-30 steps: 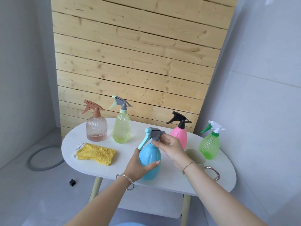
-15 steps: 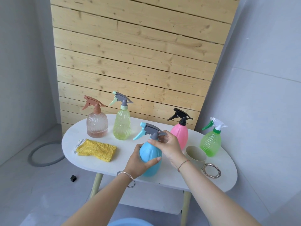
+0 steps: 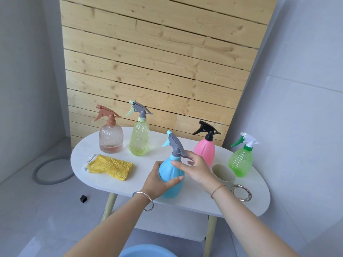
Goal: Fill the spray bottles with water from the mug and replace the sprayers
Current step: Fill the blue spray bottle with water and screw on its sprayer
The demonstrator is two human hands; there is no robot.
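A blue spray bottle [image 3: 171,176] stands near the front edge of the white oval table [image 3: 204,201]. My left hand [image 3: 157,179] grips its body from the left. My right hand [image 3: 196,167] pinches the back of its grey sprayer [image 3: 175,143], which sits on the neck with the trigger pointing left. A beige mug [image 3: 223,175] with a metal ring handle stands just right of my right wrist. Behind stand a pink bottle [image 3: 205,149] with a black sprayer, a green bottle [image 3: 241,162], a yellow-green bottle [image 3: 139,138] and a clear brown-topped bottle [image 3: 111,138].
A folded yellow cloth [image 3: 109,166] lies on the table's left part. A wooden slat panel [image 3: 157,62] leans behind the table. On the floor at left lie a grey hose ring [image 3: 52,171] and a small black object [image 3: 83,198]. A blue basin rim [image 3: 146,251] shows at the bottom edge.
The grey sprayer head has turned on the blue bottle, its nozzle now higher and pointing further back-left. My right hand has shifted round its rear; my left hand keeps its grip.
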